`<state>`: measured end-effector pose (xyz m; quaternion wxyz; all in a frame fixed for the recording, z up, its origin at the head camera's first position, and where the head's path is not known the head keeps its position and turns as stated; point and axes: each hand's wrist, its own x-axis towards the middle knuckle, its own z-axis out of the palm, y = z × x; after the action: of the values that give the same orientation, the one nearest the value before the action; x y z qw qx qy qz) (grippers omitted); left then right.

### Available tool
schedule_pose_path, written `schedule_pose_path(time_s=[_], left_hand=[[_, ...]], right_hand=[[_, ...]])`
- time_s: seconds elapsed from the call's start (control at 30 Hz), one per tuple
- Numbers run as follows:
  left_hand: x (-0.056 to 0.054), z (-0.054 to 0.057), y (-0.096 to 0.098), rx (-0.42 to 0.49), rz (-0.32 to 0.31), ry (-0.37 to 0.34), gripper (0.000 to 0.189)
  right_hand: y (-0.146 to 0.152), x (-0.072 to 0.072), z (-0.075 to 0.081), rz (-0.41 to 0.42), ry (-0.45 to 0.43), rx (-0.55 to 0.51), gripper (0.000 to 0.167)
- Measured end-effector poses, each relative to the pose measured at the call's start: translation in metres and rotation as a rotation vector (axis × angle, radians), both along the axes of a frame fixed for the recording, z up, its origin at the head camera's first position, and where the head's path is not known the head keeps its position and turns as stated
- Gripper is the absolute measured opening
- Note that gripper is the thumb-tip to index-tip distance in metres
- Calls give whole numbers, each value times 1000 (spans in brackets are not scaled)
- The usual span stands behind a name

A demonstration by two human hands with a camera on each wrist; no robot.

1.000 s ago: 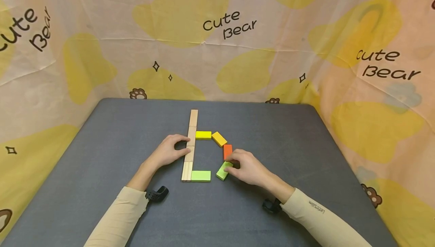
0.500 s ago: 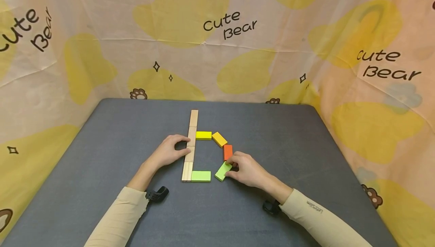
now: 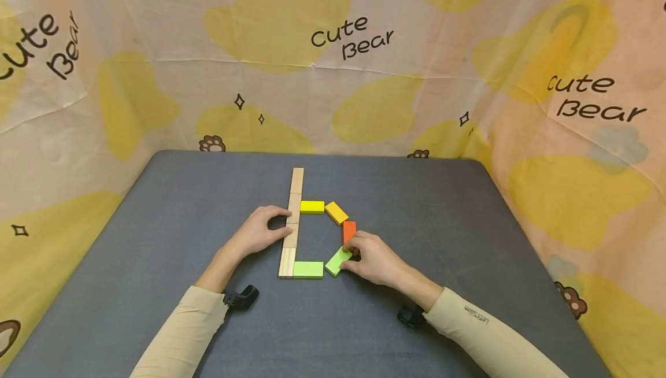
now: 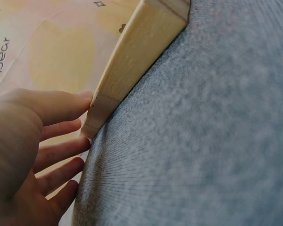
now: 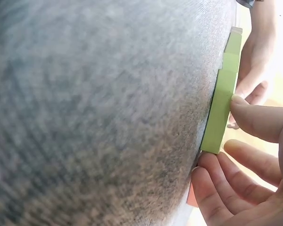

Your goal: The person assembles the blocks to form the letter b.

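Observation:
In the head view, plain wooden blocks [image 3: 288, 262] lie end to end in a straight column. My left hand [image 3: 255, 231] rests its thumb and fingertips against the column's left side; the left wrist view shows those fingers nearly straight beside the wooden block [image 4: 141, 52]. My right hand [image 3: 376, 258] holds a tilted green block [image 3: 337, 262] between thumb and fingers, seen also as the green block [image 5: 219, 113] in the right wrist view. Another green block [image 3: 308, 269] lies flat, touching the column's foot, with a narrow gap to the tilted one.
A yellow block [image 3: 312, 207], an orange-yellow block [image 3: 336, 212] and an orange-red block [image 3: 349, 232] curve from the column towards my right hand. All lie on the dark grey table [image 3: 437, 210]. A patterned cloth [image 3: 291, 31] surrounds the table's back and sides.
My right hand has shifted the tilted green block slightly left, towards the flat green block, narrowing the gap. The left hand and the other blocks have stayed put.

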<state>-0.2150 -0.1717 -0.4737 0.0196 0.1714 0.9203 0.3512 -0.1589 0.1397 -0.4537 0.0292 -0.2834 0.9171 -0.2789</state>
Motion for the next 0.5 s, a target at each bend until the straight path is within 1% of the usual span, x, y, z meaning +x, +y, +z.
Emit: schedule_pose_path(time_s=[0.23,0.37,0.5], left_hand=[[-1,0,-1,1,-5,4,45],[0,1,-1,4,-3,1,45],[0,0,0,5,-4,3,45]], right_hand=[[-4,0,1,3,18,6,29],[-3,-1,4,-2,-2,-14,28],[0,-3,8,-25,-24,-50,25]])
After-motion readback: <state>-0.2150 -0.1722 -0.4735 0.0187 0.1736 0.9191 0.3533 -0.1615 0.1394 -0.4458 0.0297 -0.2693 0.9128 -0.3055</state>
